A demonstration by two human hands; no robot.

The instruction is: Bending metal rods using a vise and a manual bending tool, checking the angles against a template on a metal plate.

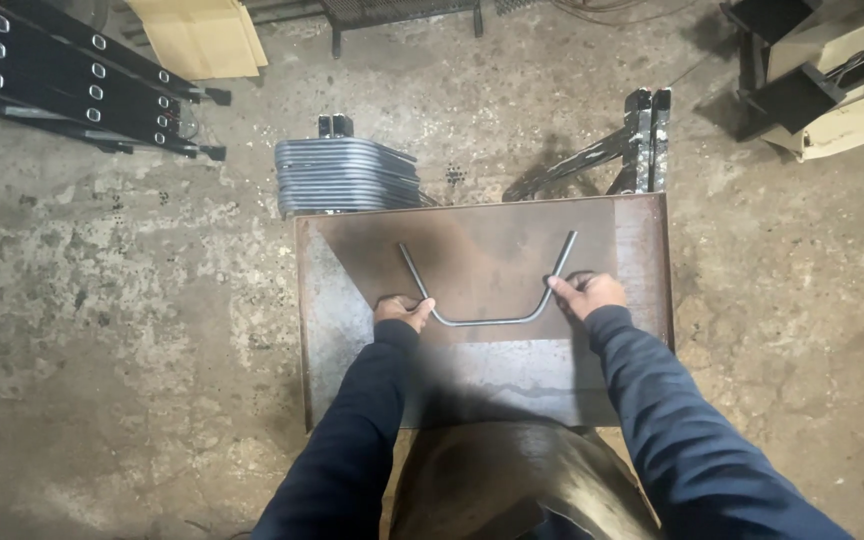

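Head view: left grip (401, 310) clamped on the left bend of a bent steel rod (487, 321), right grip (586, 293) clamped on its right bend. Rod lies flat on rusty tabletop (642, 240) between both grips (stacked bent rods (345, 175) beyond the left one).

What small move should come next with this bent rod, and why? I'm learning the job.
Probably press the bent rod flat on the steel plate to check it. The left hand and right hand each grip a bend, its ends pointing away.
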